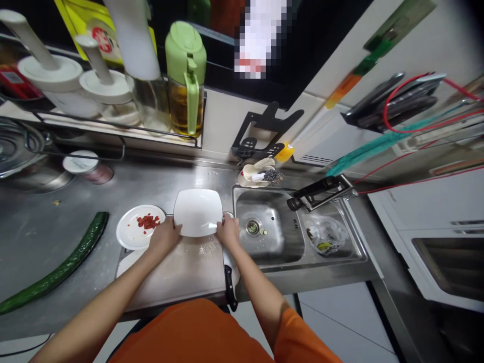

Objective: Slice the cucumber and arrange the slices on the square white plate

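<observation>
A white squarish plate (198,213) is held over the far part of the white cutting board (181,272). My left hand (165,236) grips its left edge, and my right hand (228,230) grips its right edge; both hands are closed on it. Just left of my left hand lies a round white plate (130,233) with chopped red pieces (148,221) on it. A knife with a black handle (230,287) rests along the board's right side. Water drops or small bits show on the board below the held plate.
A long cucumber (71,259) lies at the left. The metal sink (270,247) with a black faucet (313,194) is on the right, beside a clear plastic bag (327,234). Behind stand an oil bottle (185,80), jars and a small tin (87,166).
</observation>
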The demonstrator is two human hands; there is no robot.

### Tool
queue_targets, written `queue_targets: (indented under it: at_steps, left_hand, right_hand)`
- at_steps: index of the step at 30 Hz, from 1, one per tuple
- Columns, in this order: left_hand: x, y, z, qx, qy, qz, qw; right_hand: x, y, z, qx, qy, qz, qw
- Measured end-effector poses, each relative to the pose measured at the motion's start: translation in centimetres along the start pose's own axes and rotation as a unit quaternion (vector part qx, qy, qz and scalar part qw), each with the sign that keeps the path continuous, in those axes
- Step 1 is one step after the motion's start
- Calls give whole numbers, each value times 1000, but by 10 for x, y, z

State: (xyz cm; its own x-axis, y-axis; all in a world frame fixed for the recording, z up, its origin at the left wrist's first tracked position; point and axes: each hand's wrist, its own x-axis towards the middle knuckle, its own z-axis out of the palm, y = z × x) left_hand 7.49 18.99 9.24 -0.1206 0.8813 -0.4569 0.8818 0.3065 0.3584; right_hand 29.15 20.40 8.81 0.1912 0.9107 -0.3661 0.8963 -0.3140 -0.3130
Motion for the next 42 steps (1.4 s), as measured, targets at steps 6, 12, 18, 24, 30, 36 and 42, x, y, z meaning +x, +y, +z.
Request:
queue_targets:
  at_steps: [6,12,18,24,30,36,42]
  left_hand:
    - [-41,-15,23,26,-53,-7,998]
    - [-53,-19,31,29,-79,-29,996]
    - [-56,-21,36,26,-72,-25,997]
    - [-58,-23,38,12,-51,-10,999]
    - [-73,-62,28,-67,70,12,995]
    - [-79,-98,29,-84,119,10,989]
    - [-75,-94,35,-96,124,-5,988]
  right_hand:
    - [-50,15,9,-68,-8,-10,998]
    - [-65,21,19,-96,13,-28,995]
    - [-69,20,20,-124,10,-38,992]
    - [-71,15,19,-140,-1,-32,990]
    - [-76,15,17,-147,18,-29,989]
    - [-90,12,18,-144,41,-54,987]
    - [-97,7,25,-144,36,-95,984]
